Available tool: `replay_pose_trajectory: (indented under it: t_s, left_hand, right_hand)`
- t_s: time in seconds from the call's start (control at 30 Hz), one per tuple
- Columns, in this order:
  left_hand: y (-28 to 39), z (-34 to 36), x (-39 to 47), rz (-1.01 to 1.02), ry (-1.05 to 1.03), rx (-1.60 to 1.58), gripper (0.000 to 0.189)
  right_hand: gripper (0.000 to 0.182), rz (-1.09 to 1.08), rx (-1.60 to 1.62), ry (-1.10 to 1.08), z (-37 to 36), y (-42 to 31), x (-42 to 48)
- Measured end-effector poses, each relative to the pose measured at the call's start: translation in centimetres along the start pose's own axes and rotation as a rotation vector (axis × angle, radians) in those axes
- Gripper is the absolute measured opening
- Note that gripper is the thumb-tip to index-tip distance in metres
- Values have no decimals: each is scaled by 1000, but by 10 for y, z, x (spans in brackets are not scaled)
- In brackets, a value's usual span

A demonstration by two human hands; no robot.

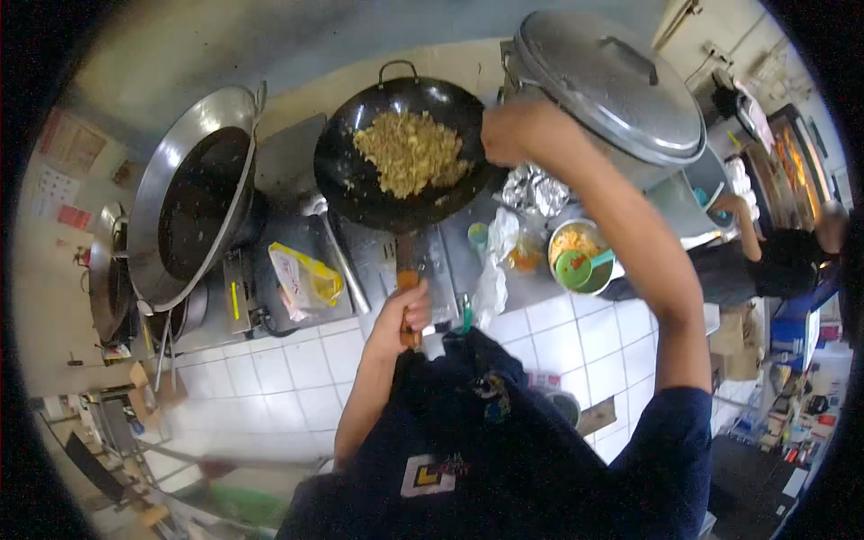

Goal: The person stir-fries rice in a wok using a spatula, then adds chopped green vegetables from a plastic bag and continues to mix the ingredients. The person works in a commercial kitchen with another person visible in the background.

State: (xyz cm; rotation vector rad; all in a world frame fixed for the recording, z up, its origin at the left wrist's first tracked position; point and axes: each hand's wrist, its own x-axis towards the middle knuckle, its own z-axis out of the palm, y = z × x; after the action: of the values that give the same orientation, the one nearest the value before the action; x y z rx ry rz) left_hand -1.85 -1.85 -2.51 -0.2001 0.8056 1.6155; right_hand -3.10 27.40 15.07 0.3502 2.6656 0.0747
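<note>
My left hand (pixel 399 316) grips the wooden handle (pixel 407 280) of a black wok (pixel 337 152). A mound of chopped, yellowish-brown food (pixel 412 154) lies in the wok, with small bits scattered around it. My right hand (pixel 511 131), blurred, is raised at the wok's right rim, close to a big lidded pot (pixel 601 81). Its fingers look curled; whether they hold anything cannot be made out. On the metal counter left of the handle lie a long-handled metal ladle (pixel 344 260) and a yellow-and-clear plastic packet (pixel 307 280).
A wide metal pan (pixel 147 216) with dark contents stands at left. Crumpled foil (pixel 532 190), a white plastic bag (pixel 496 270) and a metal pot (pixel 599 283) holding orange food and a green scoop (pixel 574 268) sit at right. Another person (pixel 783 260) stands at far right.
</note>
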Motion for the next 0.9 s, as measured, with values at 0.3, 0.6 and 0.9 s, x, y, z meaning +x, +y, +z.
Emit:
replay_pose_trajectory:
  t_s: [0.3,0.6,0.9]
  left_hand:
    - [-19,-23,24,-61,-57,-154,9]
    - [-22,-9,14,-20,68,-80,9]
    - [-19,-3,15,-40,-28,-235,16]
  right_hand:
    - [23,-2,366,382,115,-30,72]
    - [19,-56,344,489,121,-39,63]
    - [21,-92,353,484,127,-19,92]
